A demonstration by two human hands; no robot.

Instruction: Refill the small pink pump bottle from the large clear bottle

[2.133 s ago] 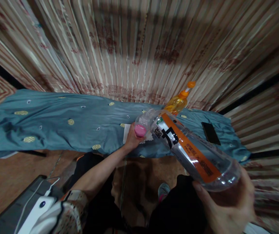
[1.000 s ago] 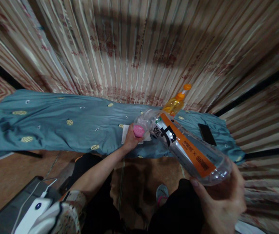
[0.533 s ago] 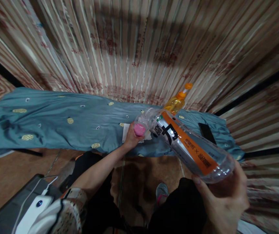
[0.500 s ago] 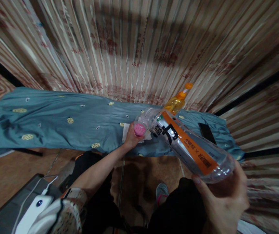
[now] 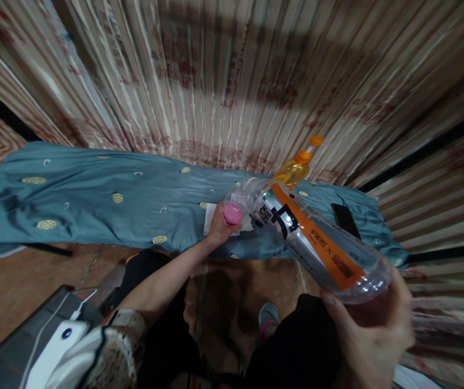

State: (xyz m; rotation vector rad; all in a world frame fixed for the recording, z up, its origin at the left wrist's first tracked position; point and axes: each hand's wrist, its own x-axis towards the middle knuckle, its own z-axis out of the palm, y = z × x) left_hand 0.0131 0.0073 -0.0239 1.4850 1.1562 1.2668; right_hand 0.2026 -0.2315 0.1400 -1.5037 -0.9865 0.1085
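My right hand (image 5: 373,324) is closed around the base of a large clear plastic bottle (image 5: 321,243) with an orange and silver label. The bottle is tilted, its neck pointing left and away from me. At that neck is a small clear container (image 5: 234,208) showing a pink patch, with my left hand (image 5: 219,227) wrapped round its near side. The container's opening and the bottle's mouth overlap in view, so whether they touch I cannot tell. Beneath my left hand lies a white paper tissue (image 5: 209,217). No liquid stream can be made out.
A blue-green cloth (image 5: 81,189) covers the narrow table. An orange pump bottle (image 5: 295,170) stands behind the large bottle, and a dark phone (image 5: 345,220) lies to the right. Pleated curtains (image 5: 216,81) hang behind. At lower left is a white device (image 5: 59,346) with a cable.
Both hands keep their hold and the large bottle stays tilted at nearly the same angle. The view has shifted very slightly.
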